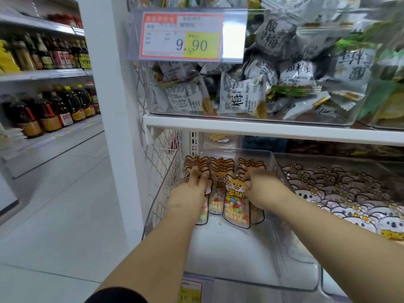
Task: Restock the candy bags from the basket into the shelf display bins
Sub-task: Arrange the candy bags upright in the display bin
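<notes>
The candy bags [236,204] stand upright in rows at the rear of the clear bin [229,254] — the left hand [189,194] presses the left row with nearly straight fingers, the right hand [261,191] curls over the right tops.

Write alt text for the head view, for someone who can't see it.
The left hand and right hand reach into a clear bin, touching rows of fox-faced candy bags. The next bin holds koala bags; above, grey snack packets sit behind a 9.90 price tag.
</notes>
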